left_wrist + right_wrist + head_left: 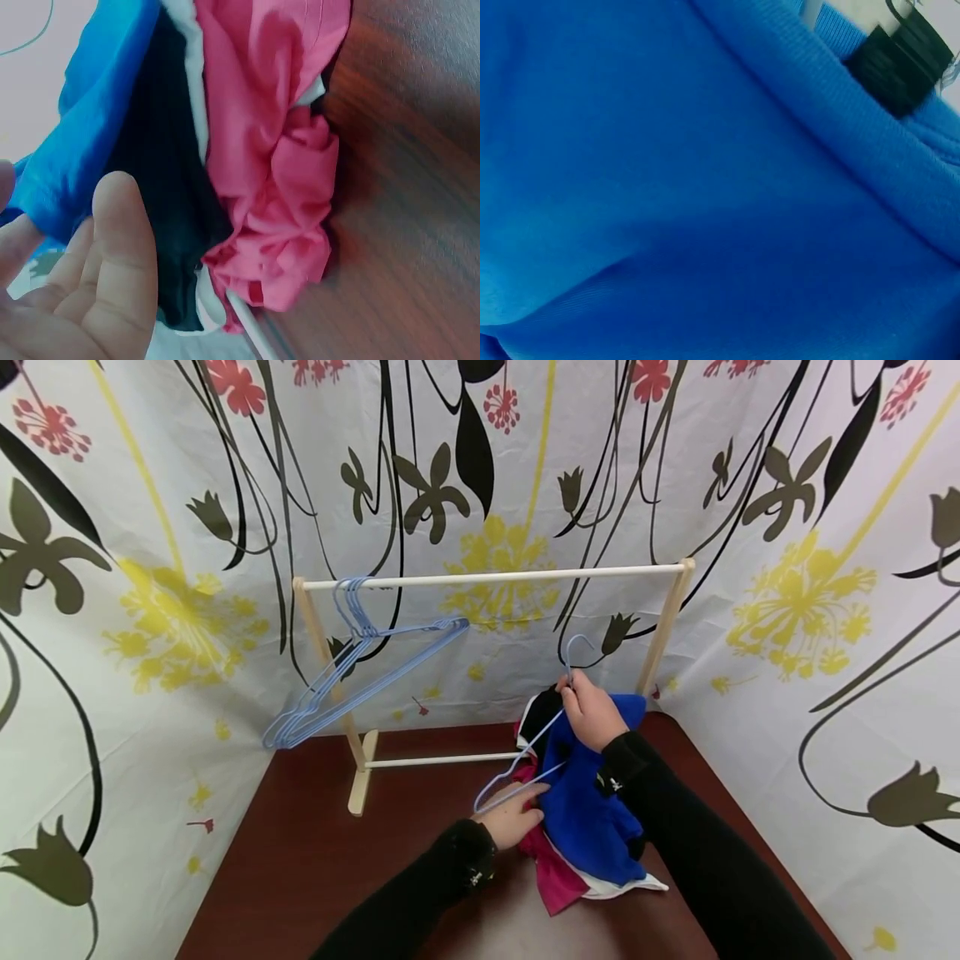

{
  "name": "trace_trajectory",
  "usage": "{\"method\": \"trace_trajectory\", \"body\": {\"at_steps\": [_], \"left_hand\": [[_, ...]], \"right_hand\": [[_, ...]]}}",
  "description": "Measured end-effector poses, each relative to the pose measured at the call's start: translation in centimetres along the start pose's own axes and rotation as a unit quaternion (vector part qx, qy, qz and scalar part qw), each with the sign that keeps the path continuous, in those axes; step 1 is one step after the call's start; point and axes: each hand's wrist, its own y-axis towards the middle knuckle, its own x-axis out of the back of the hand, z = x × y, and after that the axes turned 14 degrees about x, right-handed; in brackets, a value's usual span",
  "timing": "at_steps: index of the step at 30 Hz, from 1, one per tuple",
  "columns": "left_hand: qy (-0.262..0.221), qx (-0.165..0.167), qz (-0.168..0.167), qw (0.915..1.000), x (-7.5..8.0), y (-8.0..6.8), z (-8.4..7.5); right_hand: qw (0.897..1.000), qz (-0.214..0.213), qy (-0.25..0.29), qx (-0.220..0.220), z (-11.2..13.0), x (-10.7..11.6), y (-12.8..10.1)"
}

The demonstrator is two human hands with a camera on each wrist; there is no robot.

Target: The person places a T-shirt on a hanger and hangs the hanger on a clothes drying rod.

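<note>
Your right hand pinches neck of light-blue wire hanger, steadying it inside blue knit garment; left hand, fingers loose, props hanger's lower end.

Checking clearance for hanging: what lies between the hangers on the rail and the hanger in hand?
Bare rail only; head view shows hanging hangers left, held hanger in right hand.

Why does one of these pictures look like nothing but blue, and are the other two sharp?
Right wrist view: the camera sits so close that the blue garment fills it, soft but its weave readable. Left wrist view: the left hand is blurred, the pink cloth sharper. Head view: evenly lit, the rack's rail bowed by the wide lens.
</note>
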Motion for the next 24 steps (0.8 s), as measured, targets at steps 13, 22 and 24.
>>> {"method": "trace_trajectory", "body": {"at_steps": [13, 22, 24], "left_hand": [[-0.1, 0.116, 0.033, 0.9877, 0.4, -1.8, -0.8], [-0.1, 0.112, -0.002, 0.9887, 1.4, -2.6, 0.4], [-0.111, 0.115, -0.01, 0.9871, 1.7, -2.6, 0.6]], "right_hand": [[0.999, -0.013, -0.024, -0.026, -0.8, 0.6, -0.3], [0.998, -0.024, -0.051, -0.034, -1.6, 1.5, -0.5], [0.997, -0.03, -0.063, -0.032, -1.8, 1.7, -0.5]]}}
